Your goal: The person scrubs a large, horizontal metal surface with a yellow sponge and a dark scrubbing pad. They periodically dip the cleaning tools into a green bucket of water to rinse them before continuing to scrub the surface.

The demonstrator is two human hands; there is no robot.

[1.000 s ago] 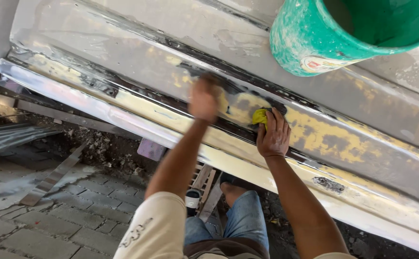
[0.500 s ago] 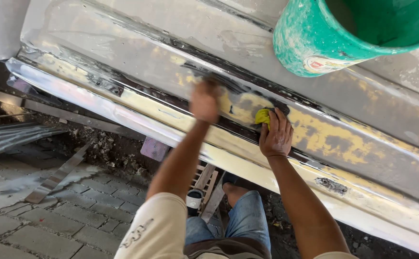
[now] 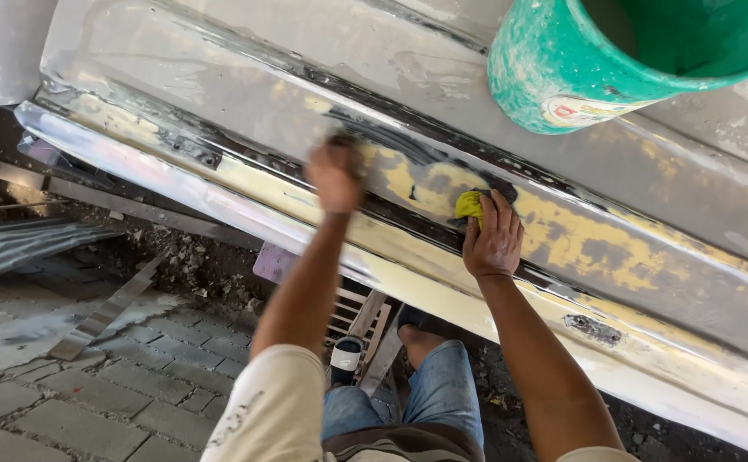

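Sanding of a filled body panel [image 3: 614, 162]. The left hand [image 3: 336, 174], blurred and clenched on something that cannot be made out, is shown further left along the yellow filler [image 3: 579, 239] than half a second ago, so the rubbing stroke is judged under way. The right hand [image 3: 492, 235] is pressed flat on a yellow pad [image 3: 468, 204], its place unchanged. A green bucket [image 3: 596, 60] is seen above.

Two hands [image 3: 335, 174], one bucket [image 3: 579, 68], one yellow cloth [image 3: 468, 204].
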